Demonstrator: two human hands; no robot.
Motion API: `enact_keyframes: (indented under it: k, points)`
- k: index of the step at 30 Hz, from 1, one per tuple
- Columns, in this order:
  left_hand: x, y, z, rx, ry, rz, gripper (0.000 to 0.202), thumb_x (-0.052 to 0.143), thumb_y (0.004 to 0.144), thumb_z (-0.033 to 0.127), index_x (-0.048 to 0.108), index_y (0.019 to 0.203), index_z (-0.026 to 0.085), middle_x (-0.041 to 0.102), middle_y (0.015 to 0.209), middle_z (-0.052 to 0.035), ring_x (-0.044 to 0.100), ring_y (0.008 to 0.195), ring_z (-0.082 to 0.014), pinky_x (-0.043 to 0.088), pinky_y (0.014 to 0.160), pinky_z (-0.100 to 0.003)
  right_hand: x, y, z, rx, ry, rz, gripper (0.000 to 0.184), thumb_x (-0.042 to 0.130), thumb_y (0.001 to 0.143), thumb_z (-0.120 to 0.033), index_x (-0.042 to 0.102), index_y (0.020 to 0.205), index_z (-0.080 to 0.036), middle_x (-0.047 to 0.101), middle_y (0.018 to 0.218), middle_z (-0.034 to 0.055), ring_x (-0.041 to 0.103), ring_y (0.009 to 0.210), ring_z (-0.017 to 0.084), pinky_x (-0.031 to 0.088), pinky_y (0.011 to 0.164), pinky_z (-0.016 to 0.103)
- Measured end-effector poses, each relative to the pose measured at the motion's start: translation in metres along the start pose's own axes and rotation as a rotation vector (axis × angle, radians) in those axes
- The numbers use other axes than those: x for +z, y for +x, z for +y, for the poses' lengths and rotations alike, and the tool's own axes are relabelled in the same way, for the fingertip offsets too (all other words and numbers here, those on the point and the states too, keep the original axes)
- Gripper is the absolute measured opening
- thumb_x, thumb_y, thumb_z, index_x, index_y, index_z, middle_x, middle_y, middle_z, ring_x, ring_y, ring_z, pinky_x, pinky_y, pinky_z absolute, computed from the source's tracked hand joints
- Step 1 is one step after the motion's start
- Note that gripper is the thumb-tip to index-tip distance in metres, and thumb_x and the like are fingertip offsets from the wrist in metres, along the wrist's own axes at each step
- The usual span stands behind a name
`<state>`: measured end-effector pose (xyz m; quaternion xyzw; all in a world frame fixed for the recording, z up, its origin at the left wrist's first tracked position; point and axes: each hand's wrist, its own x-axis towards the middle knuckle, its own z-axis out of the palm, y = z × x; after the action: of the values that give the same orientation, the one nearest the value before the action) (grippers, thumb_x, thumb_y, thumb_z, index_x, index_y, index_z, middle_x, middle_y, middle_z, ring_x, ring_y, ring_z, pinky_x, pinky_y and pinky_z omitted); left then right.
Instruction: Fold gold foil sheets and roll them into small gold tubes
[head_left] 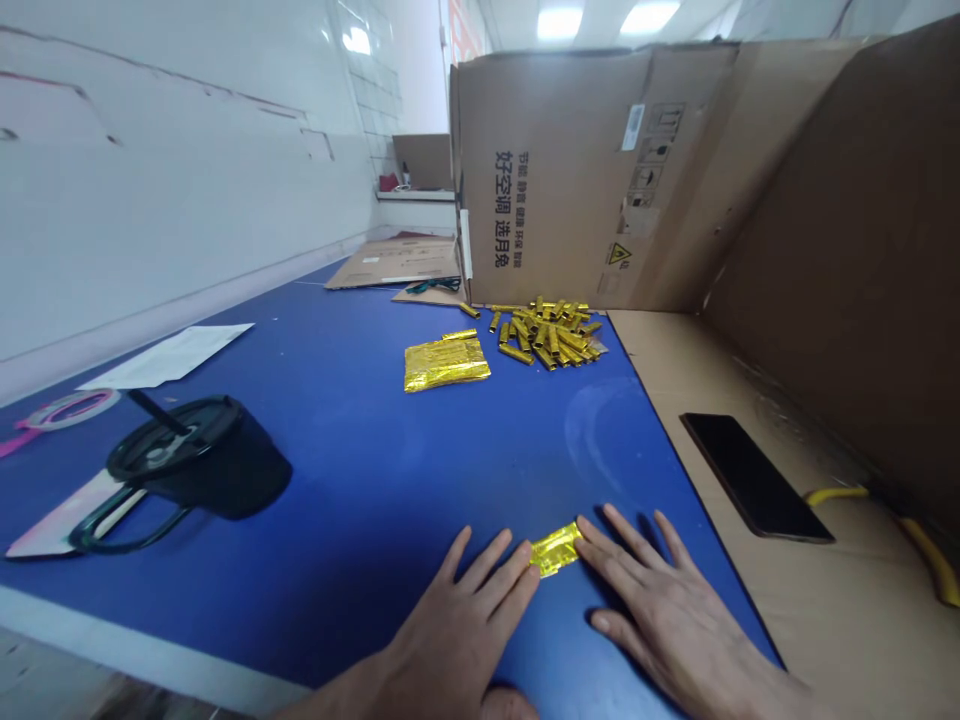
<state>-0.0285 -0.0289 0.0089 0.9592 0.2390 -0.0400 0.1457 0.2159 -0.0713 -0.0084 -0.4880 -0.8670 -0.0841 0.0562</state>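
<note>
A small piece of gold foil paper (pixel 556 549) lies flat on the blue tabletop (pixel 352 470) near its front. My left hand (pixel 472 620) rests on the foil's left end, fingertips touching it and fingers stretched out. On the opposite end, my right hand (pixel 656 605) presses its index fingertip near the edge, the other fingers spread. Beyond the hands lies a flat stack of gold foil sheets (pixel 448 364). Farther right is a heap of small rolled gold foil tubes (pixel 551 335).
A black lidded mug (pixel 217 460) with a straw stands at left, by white paper (pixel 169 357) and a tape roll (pixel 73 410). A large cardboard box (pixel 570 180) walls the back right. A phone (pixel 754 475) and yellow-handled tool (pixel 926 555) lie on cardboard at right.
</note>
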Motion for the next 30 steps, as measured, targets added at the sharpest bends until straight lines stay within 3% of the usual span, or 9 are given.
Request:
enact_keyframes:
  k: [5, 8, 12, 14, 19, 22, 25, 28, 30]
  points:
    - [0.018, -0.003, 0.004, 0.01, 0.055, 0.057, 0.072, 0.022, 0.081, 0.061, 0.014, 0.136, 0.016, 0.019, 0.14, -0.0098, 0.017, 0.127, -0.031, 0.016, 0.099, -0.054, 0.0, 0.013, 0.009, 0.089, -0.009, -0.006, 0.049, 0.04, 0.084, -0.046, 0.033, 0.13, -0.031, 0.035, 0.135, 0.0064, 0.028, 0.123, 0.033, 0.025, 0.09, 0.062]
    - [0.033, 0.0, 0.004, -0.01, 0.1, 0.13, 0.066, 0.025, 0.084, 0.056, 0.014, 0.136, 0.017, 0.021, 0.14, -0.0088, 0.018, 0.126, -0.0318, 0.017, 0.099, -0.054, -0.008, 0.02, -0.005, 0.108, 0.01, 0.047, 0.05, 0.043, 0.082, -0.045, 0.039, 0.128, -0.026, 0.036, 0.134, 0.0093, 0.03, 0.122, 0.033, 0.024, 0.092, 0.061]
    - [0.048, 0.003, 0.002, -0.03, 0.136, 0.202, 0.048, 0.02, 0.09, 0.038, 0.022, 0.135, 0.02, 0.032, 0.136, -0.0064, 0.021, 0.126, -0.0286, 0.016, 0.099, -0.053, -0.012, 0.026, -0.031, -0.165, 0.192, -0.01, 0.065, 0.042, 0.082, -0.046, 0.023, 0.135, -0.013, 0.038, 0.132, 0.012, 0.034, 0.121, 0.026, 0.027, 0.099, 0.047]
    - [0.049, 0.003, 0.001, -0.032, 0.139, 0.229, 0.047, 0.02, 0.09, 0.035, 0.023, 0.134, 0.02, 0.034, 0.135, -0.0061, 0.022, 0.126, -0.0282, 0.016, 0.1, -0.053, -0.01, 0.026, -0.035, -0.173, 0.245, 0.009, 0.067, 0.04, 0.082, -0.047, 0.019, 0.135, -0.011, 0.035, 0.132, 0.0133, 0.033, 0.122, 0.025, 0.026, 0.1, 0.045]
    - [0.04, 0.003, 0.003, -0.016, 0.163, 0.244, 0.044, 0.021, 0.091, 0.033, 0.028, 0.132, 0.019, 0.034, 0.134, -0.0059, 0.03, 0.122, -0.0273, 0.022, 0.099, -0.049, -0.005, 0.025, -0.018, -0.085, 0.23, -0.152, 0.064, 0.035, 0.085, -0.048, 0.015, 0.136, -0.015, 0.024, 0.138, 0.0104, 0.025, 0.126, 0.023, 0.025, 0.1, 0.047]
    - [0.035, 0.003, 0.005, -0.009, 0.168, 0.254, 0.043, 0.025, 0.091, 0.035, 0.032, 0.13, 0.019, 0.04, 0.131, -0.0062, 0.034, 0.12, -0.0265, 0.024, 0.099, -0.047, -0.003, 0.026, -0.009, -0.028, 0.195, -0.149, 0.06, 0.034, 0.086, -0.046, 0.013, 0.136, -0.019, 0.023, 0.139, 0.0071, 0.024, 0.126, 0.023, 0.024, 0.099, 0.05]
    - [0.029, 0.002, 0.005, -0.014, 0.128, 0.212, 0.05, 0.028, 0.088, 0.045, 0.03, 0.131, 0.019, 0.037, 0.133, -0.0076, 0.033, 0.12, -0.0297, 0.023, 0.097, -0.053, -0.002, 0.025, -0.007, -0.018, 0.172, -0.114, 0.06, 0.036, 0.086, -0.044, 0.012, 0.136, -0.021, 0.025, 0.139, 0.0056, 0.024, 0.126, 0.025, 0.026, 0.098, 0.052]
    - [0.017, 0.001, -0.006, -0.005, 0.081, 0.132, 0.068, 0.036, 0.079, 0.06, 0.026, 0.132, 0.019, 0.029, 0.137, -0.0076, 0.025, 0.124, -0.0337, 0.018, 0.096, -0.059, -0.001, 0.02, -0.009, -0.002, 0.118, -0.077, 0.062, 0.037, 0.085, -0.045, 0.011, 0.137, -0.021, 0.027, 0.138, 0.0057, 0.026, 0.125, 0.028, 0.029, 0.096, 0.053]
    - [0.005, 0.003, -0.02, -0.022, 0.078, 0.129, 0.064, 0.039, 0.08, 0.056, 0.026, 0.132, 0.021, 0.028, 0.138, -0.0052, 0.018, 0.127, -0.0312, 0.014, 0.098, -0.058, -0.001, 0.014, -0.01, -0.004, 0.065, -0.057, 0.064, 0.036, 0.085, -0.048, 0.012, 0.137, -0.02, 0.03, 0.137, 0.0065, 0.029, 0.123, 0.03, 0.03, 0.093, 0.055]
